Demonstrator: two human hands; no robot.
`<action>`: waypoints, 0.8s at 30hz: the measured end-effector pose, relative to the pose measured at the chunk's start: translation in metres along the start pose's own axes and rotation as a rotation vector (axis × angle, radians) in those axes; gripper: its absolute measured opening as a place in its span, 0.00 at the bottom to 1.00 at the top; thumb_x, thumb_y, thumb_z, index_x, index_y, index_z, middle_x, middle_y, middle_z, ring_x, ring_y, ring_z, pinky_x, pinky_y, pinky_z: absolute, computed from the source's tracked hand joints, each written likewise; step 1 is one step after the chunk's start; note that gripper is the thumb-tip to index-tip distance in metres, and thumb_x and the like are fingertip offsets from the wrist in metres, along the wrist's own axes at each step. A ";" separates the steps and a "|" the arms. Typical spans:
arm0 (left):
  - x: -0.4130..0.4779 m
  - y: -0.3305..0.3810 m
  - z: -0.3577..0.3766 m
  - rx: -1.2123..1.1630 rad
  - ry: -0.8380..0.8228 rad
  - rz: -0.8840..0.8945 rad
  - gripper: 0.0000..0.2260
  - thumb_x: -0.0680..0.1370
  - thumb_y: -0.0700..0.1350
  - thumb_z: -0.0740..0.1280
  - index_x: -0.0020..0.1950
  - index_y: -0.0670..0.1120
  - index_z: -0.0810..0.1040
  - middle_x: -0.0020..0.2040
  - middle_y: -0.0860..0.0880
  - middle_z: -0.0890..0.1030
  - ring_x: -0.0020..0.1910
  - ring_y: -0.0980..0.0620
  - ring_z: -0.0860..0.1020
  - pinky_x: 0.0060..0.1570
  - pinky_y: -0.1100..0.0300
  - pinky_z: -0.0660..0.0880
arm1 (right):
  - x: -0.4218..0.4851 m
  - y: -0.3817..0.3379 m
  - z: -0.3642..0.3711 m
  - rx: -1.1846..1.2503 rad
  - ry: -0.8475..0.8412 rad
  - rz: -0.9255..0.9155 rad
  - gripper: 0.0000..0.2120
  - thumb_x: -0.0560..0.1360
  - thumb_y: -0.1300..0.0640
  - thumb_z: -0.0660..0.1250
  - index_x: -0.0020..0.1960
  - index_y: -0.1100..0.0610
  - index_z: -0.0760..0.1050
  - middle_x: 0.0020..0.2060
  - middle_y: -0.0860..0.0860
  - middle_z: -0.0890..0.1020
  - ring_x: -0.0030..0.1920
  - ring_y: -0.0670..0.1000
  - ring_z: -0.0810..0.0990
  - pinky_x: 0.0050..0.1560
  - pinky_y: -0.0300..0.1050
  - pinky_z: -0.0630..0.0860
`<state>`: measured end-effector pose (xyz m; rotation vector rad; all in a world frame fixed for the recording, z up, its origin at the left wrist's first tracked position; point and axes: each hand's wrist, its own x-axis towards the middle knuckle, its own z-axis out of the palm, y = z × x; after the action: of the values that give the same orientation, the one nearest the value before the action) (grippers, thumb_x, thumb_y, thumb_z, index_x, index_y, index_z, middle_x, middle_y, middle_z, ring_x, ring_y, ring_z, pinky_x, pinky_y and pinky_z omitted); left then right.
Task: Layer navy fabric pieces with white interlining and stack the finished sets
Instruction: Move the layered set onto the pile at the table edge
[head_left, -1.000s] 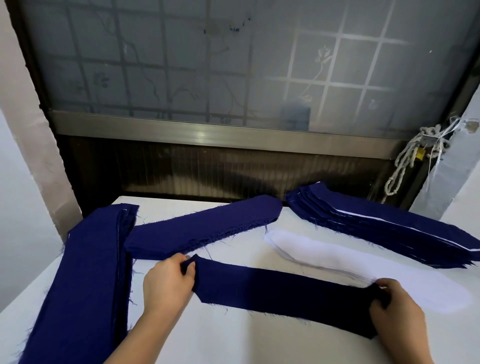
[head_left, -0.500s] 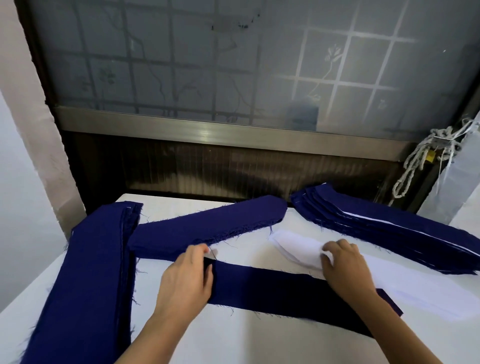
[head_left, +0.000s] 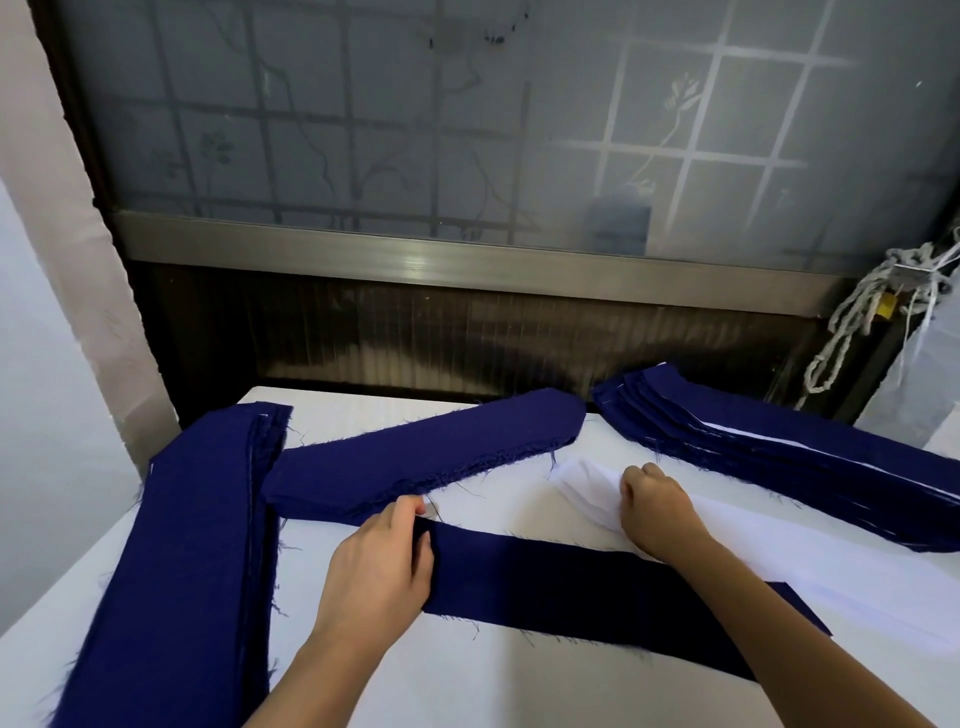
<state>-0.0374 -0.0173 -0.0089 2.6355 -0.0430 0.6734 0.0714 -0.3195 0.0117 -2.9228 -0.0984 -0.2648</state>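
**Navy strip down, one hand on each material**

- Single navy strip lies flat on the white table, front and centre. It runs from left-centre to the lower right, with frayed edges.
- Left hand sits on the strip's left end and grips it. The thumb lies on top of the cloth and the fingers curl over the far edge.
- White interlining is a small pile just behind the strip. Its near edge touches the strip's far edge toward the right.
- Right hand is on the pile's left end, knuckles up and fingers curled down into the top ply, pinching it. The ply is rucked up beside the fingers. The fingertips are hidden, so I can't tell how many plies it has.
- The right forearm crosses over the strip's right half.
- Finished stack is at the far right, behind the interlining. It is navy layers with thin white edges showing between them, fanned at its left end.
- Middle navy stack lies diagonally at the far centre, its near end close to the left hand.
- Left navy stack runs near-to-far along the left side of the table.
- Behind the table is a frosted window with a grid, and a metal rail below it.
- A cord bundle hangs at the right.
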 end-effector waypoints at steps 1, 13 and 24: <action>0.000 0.000 0.000 -0.001 -0.002 0.000 0.09 0.79 0.47 0.66 0.59 0.50 0.73 0.38 0.59 0.72 0.35 0.56 0.72 0.34 0.61 0.68 | 0.000 0.001 0.000 0.043 0.006 0.011 0.06 0.75 0.68 0.58 0.44 0.61 0.71 0.46 0.59 0.74 0.43 0.58 0.73 0.42 0.45 0.67; 0.000 0.002 -0.005 -0.031 0.004 0.036 0.08 0.77 0.45 0.69 0.54 0.51 0.73 0.35 0.60 0.69 0.31 0.58 0.69 0.29 0.64 0.64 | -0.009 0.016 -0.027 0.735 -0.033 0.314 0.11 0.75 0.67 0.55 0.38 0.59 0.73 0.34 0.54 0.74 0.35 0.53 0.70 0.35 0.44 0.67; -0.008 -0.005 -0.006 -0.326 0.083 0.217 0.27 0.82 0.61 0.43 0.47 0.51 0.78 0.32 0.59 0.75 0.32 0.58 0.74 0.30 0.56 0.71 | -0.072 -0.095 -0.052 0.363 0.148 -0.075 0.08 0.74 0.62 0.61 0.38 0.59 0.77 0.46 0.51 0.72 0.49 0.51 0.70 0.51 0.43 0.70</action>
<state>-0.0466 -0.0108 -0.0093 2.3067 -0.3862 0.7737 -0.0164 -0.2406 0.0674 -2.5345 -0.2104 -0.4256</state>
